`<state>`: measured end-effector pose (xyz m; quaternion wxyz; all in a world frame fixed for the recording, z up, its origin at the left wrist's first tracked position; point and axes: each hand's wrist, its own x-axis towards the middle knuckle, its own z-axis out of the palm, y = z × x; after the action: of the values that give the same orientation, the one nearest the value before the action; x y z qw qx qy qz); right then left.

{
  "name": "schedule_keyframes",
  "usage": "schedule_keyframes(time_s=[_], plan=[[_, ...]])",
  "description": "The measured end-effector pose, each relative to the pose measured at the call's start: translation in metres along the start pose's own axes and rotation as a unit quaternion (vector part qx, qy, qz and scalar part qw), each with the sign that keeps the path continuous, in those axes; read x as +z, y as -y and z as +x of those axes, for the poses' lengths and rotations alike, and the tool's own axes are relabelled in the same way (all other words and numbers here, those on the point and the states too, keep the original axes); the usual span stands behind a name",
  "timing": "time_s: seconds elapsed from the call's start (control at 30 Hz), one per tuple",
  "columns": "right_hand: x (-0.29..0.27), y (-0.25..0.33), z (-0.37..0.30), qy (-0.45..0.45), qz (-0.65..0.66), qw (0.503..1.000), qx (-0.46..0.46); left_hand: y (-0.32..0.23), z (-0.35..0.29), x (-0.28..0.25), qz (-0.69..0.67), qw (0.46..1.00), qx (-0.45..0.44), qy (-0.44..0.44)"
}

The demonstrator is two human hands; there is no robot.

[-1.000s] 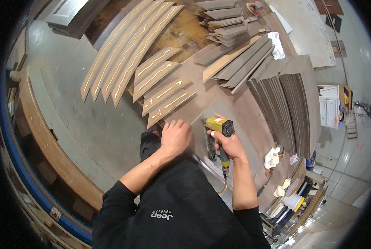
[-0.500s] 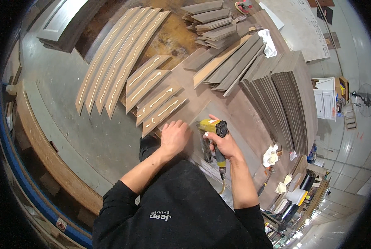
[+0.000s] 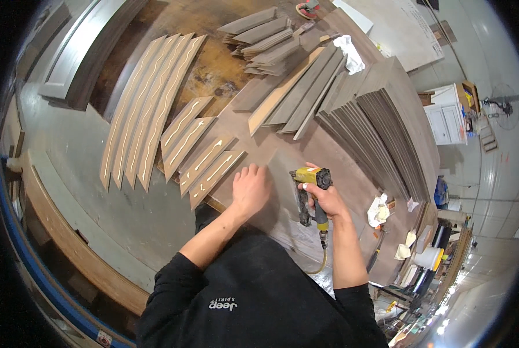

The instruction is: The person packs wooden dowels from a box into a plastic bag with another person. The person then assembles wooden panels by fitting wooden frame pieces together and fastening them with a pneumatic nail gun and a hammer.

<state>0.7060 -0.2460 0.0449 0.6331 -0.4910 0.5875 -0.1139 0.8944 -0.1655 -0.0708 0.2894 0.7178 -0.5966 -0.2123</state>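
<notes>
Right hand gripping a yellow-black nail gun, left hand curved, hold unclear, white-beaded pointed wooden strips far left.

Your right hand is wrapped around the handle of a yellow-and-black air nailer, its nose pointing to your left, with a hose running from the handle's base. Your left hand is back-up near the edge of the bench, palm hidden, just beside the nearest of four short slanted strips bearing pale beads. Beyond these, to your left, four long strips carry wavy pale lines. To your right stand tightly packed grey-brown boards, with a crumpled white cloth farther off.
</notes>
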Motion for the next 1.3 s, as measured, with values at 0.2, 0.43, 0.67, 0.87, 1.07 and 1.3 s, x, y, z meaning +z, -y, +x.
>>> schedule_keyframes(time_s=[0.2, 0.43, 0.67, 0.87, 1.07, 1.3], plan=[[-0.026, -0.015, -0.025, -0.07, 0.031, 0.997, 0.02, -0.009, 0.047, 0.037, 0.077, 0.975, 0.204, -0.046], [-0.056, -0.049, -0.046, -0.14, 0.107, 0.984, 0.026, -0.022, 0.086, 0.059, 0.048, 0.964, 0.236, 0.114], [-0.057, -0.039, -0.022, -0.114, 0.104, 0.988, 0.029, -0.026, 0.088, 0.059, 0.063, 0.966, 0.229, 0.102], [-0.054, -0.032, -0.001, -0.069, 0.075, 0.994, 0.043, -0.026, 0.088, 0.06, 0.103, 0.963, 0.237, 0.072], [-0.049, -0.02, 0.005, -0.059, 0.033, 0.996, 0.052, -0.026, 0.088, 0.059, 0.105, 0.965, 0.231, 0.068], [-0.055, -0.027, -0.004, -0.093, 0.043, 0.994, 0.035, -0.026, 0.089, 0.062, 0.083, 0.967, 0.233, 0.056]])
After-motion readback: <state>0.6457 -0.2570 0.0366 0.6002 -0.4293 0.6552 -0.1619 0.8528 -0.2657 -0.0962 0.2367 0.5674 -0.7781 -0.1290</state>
